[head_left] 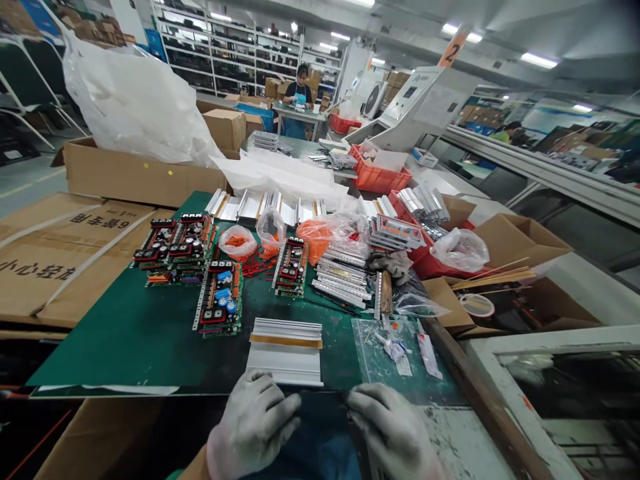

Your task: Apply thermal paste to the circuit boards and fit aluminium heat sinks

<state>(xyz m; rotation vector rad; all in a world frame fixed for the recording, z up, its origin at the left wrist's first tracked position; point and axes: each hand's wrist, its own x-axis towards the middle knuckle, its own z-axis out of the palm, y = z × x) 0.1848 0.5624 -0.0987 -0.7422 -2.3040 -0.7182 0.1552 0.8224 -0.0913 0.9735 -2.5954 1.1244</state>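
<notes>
The aluminium extrusion lies flat at the front edge of the green tabletop, directly before the worker. Its ribs run left to right, roughly parallel to that edge, with the right side dipping slightly. Seen at this slant it appears a little wider than deep, the longer side running crosswise; true proportions cannot be confirmed. Finish: pale silver, smooth in the broad front portion, ridged along the rear edge. A tan strip crosses the full width behind the middle.

Both hands are gloved in greyish white and well apart. The left hand is at the extrusion's near left corner, fingers curled; contact cannot be determined. The right hand is bent at the table edge, right of the piece. I cannot tell whether either grips anything.

Behind the extrusion stands a circuit board; to its right lies a clear plastic bag.
</notes>
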